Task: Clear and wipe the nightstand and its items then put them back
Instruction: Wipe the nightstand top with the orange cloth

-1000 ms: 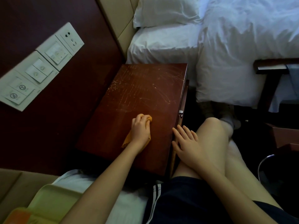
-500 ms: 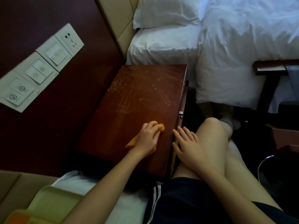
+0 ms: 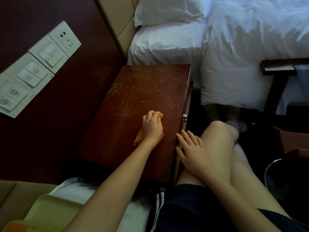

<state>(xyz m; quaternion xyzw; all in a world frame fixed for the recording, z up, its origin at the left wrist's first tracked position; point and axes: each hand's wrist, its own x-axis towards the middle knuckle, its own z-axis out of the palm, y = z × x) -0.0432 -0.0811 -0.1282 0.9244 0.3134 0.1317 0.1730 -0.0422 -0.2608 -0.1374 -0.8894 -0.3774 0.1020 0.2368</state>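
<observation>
Knuckles up, the left hand lies on the nightstand, its fingers curled over a bunched orange cloth and pressing it onto the dark red wooden top. The cloth sits on the near right part of that top. One corner trails out beside the wrist and a small fold shows past the fingertips. Pale scratches cross the far half of the surface.

The right hand rests flat on the person's bare thigh, fingers straight and slightly spread. Its fingertips reach the nightstand's front edge, though whether they touch the wood cannot be told. A small metal catch shows on that front edge, just beyond the fingers.

Behind the nightstand stands a white bed with a pillow at its head and a duvet hanging down its side. A row of white switch plates is set in the dark wall panel to the left. A pale green tray lies on white bedding at the lower left.
</observation>
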